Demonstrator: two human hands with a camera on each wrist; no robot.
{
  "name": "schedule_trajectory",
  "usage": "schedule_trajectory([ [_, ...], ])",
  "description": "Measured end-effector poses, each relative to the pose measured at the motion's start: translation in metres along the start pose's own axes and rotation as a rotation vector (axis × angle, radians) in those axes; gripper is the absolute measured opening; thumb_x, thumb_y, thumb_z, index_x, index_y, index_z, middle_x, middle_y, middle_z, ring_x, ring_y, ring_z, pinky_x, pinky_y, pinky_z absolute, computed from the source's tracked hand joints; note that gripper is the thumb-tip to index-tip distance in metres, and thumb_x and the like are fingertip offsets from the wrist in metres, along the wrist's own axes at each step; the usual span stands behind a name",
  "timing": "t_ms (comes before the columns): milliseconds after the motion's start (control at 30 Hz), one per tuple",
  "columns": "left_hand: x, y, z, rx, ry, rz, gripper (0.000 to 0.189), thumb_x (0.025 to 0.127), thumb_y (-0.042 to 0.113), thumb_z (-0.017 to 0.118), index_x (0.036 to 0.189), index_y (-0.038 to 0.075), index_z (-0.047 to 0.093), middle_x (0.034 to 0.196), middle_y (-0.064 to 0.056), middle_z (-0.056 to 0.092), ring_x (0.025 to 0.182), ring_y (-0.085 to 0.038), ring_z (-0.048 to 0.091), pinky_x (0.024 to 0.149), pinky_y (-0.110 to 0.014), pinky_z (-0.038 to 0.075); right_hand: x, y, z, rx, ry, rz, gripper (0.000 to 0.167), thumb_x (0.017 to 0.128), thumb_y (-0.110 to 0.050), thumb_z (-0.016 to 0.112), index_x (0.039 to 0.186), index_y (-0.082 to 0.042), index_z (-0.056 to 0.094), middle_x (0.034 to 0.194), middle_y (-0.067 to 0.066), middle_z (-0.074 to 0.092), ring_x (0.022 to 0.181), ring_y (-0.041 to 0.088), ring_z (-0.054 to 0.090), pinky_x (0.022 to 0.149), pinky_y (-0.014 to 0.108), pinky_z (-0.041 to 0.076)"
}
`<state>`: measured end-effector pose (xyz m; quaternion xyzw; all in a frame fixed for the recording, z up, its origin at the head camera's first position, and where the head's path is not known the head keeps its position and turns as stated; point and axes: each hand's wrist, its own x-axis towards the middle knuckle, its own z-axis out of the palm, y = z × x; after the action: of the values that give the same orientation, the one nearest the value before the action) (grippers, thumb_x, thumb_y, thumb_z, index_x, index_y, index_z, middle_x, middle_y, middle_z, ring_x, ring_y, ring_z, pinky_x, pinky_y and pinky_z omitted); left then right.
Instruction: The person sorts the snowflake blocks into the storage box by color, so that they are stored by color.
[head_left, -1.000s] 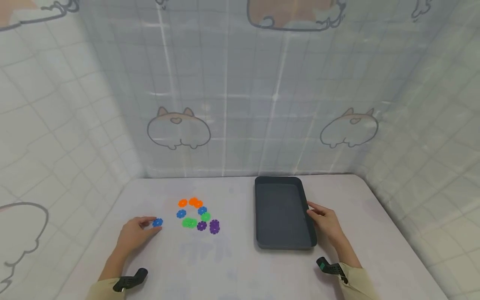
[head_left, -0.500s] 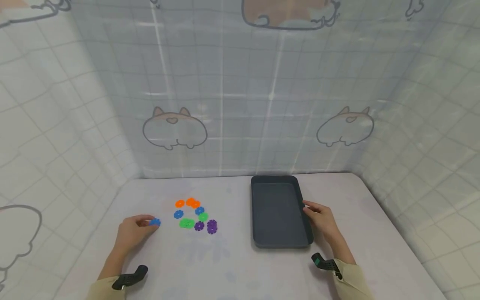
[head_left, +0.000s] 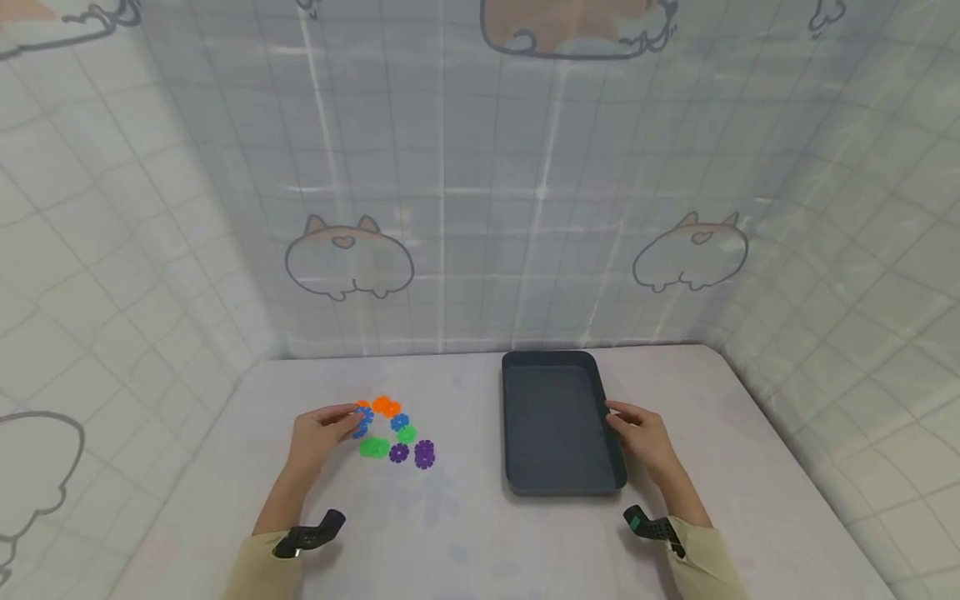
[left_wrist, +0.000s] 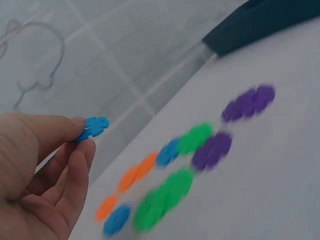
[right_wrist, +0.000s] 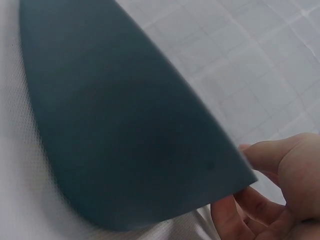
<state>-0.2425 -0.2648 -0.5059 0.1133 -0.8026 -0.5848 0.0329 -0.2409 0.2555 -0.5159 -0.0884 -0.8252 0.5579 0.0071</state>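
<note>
My left hand [head_left: 327,425] pinches a small blue flower-shaped disc [head_left: 361,418] between thumb and forefinger, just above the left side of a cluster of such discs. In the left wrist view the blue disc [left_wrist: 93,127] sits at my fingertips, clear of the table. The cluster holds orange discs [head_left: 384,406], a blue disc [head_left: 400,422], green discs [head_left: 373,448] and purple discs [head_left: 424,452]. My right hand [head_left: 639,435] grips the right rim of a dark rectangular tray [head_left: 555,417]. In the right wrist view my thumb and curled fingers [right_wrist: 270,190] hold the tray [right_wrist: 115,125] at its edge.
The white table [head_left: 465,533] is walled on three sides by a pale gridded curtain with cartoon prints. The tray lies right of the disc cluster with a strip of table between them. Nothing lies inside the tray.
My left hand has carried the blue disc to the right, from bare table left of the cluster to the cluster's left edge. The right hand and tray have stayed put.
</note>
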Motion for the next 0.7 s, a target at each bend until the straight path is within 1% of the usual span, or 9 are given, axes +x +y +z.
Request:
schedule_trajectory([
  [100,0.002,0.014,0.028,-0.062,-0.032,0.019,0.04,0.088,0.024,0.074,0.118,-0.002,0.067,0.11,-0.014,0.066,0.086,-0.015,0.068,0.078,-0.024,0.055,0.0,0.001,0.0,-0.003,0.001,0.008,0.037,0.095,-0.018,0.064,0.13,-0.007,0.062,0.105,0.012,0.061,0.07,0.019,0.053,0.057,0.028,0.047],
  [200,0.005,0.027,0.055,-0.118,-0.056,0.034,0.036,0.087,0.022,0.075,0.115,0.0,0.069,0.107,-0.014,0.068,0.086,-0.015,0.069,0.079,-0.028,0.055,0.0,0.003,0.0,-0.001,-0.001,0.002,0.037,0.095,-0.019,0.064,0.13,-0.008,0.062,0.105,0.012,0.061,0.069,0.018,0.054,0.058,0.028,0.048],
  [300,0.006,0.043,0.081,-0.149,-0.081,0.042,0.034,0.087,0.022,0.076,0.114,0.001,0.07,0.104,-0.013,0.068,0.087,-0.017,0.069,0.079,-0.028,0.055,0.0,0.004,0.0,0.007,0.003,0.001,0.036,0.095,-0.019,0.065,0.13,-0.008,0.063,0.104,0.012,0.061,0.068,0.019,0.053,0.057,0.028,0.048],
  [400,0.005,0.059,0.107,-0.183,-0.102,0.054,0.031,0.087,0.018,0.076,0.112,0.002,0.071,0.102,-0.014,0.069,0.085,-0.019,0.069,0.077,-0.026,0.055,0.0,0.004,-0.001,0.009,0.004,0.008,0.036,0.094,-0.016,0.065,0.129,-0.007,0.063,0.102,0.013,0.061,0.066,0.019,0.053,0.056,0.028,0.047],
  [533,0.008,0.078,0.136,-0.25,-0.137,0.085,0.026,0.086,0.014,0.075,0.109,0.002,0.072,0.101,-0.014,0.068,0.084,-0.02,0.07,0.075,-0.025,0.056,0.0,0.005,-0.002,0.005,0.009,0.011,0.035,0.094,-0.016,0.065,0.129,-0.008,0.064,0.102,0.013,0.061,0.066,0.02,0.053,0.055,0.029,0.047],
  [700,0.013,0.096,0.169,-0.326,-0.199,0.117,0.024,0.085,0.011,0.076,0.106,0.0,0.073,0.098,-0.014,0.07,0.081,-0.019,0.07,0.074,-0.027,0.056,0.003,0.004,-0.001,0.013,0.004,-0.005,0.036,0.094,-0.017,0.065,0.128,-0.007,0.064,0.102,0.012,0.062,0.067,0.019,0.052,0.055,0.028,0.047],
])
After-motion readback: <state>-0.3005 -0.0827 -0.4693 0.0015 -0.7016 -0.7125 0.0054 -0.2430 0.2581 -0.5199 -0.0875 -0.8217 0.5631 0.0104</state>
